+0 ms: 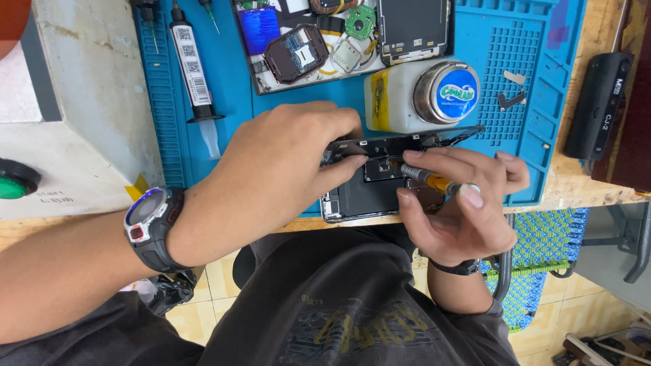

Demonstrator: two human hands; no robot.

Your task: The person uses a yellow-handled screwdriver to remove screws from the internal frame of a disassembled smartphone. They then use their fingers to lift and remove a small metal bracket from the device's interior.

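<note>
An opened black smartphone (366,193) lies at the near edge of a blue work mat (542,74), its insides showing. My left hand (285,166), with a wristwatch on that arm, rests on the phone's left side and holds it down with the fingertips. My right hand (461,203) grips a small screwdriver (427,179) with a yellow and metal shaft. Its tip points left onto a part near the phone's upper middle.
Behind the phone stands a white bottle with a metal cap (424,93). A black tray of phone parts (325,41) sits farther back, with a black syringe tube (192,64) to its left. A black device (600,105) lies at right. A white box (81,108) is at left.
</note>
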